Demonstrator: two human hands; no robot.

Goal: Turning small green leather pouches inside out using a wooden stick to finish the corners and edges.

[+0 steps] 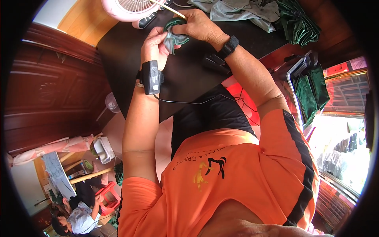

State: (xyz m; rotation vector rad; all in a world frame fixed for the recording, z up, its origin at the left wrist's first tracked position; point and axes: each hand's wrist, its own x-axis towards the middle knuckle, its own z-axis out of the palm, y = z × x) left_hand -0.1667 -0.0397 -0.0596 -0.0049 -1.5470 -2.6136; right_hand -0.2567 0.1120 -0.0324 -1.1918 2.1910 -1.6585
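Observation:
Over the dark table, my left hand [155, 46] is closed on a small green and grey cloth piece [172, 39], gathered in folds. My right hand [200, 27] meets it from the other side, its thumb pushed into the cloth's folds. A thin pale stick [169, 8] runs from my right hand up toward the far left; its kind I cannot make out. Part of the cloth is hidden behind the fingers.
A pink fan [134, 15] stands at the table's far left. Grey cloth pieces [244, 12] and a stack of dark green cloth [299, 23] lie far right. A cable [189, 103] hangs from my left wrist device. Another person [81, 217] sits at lower left.

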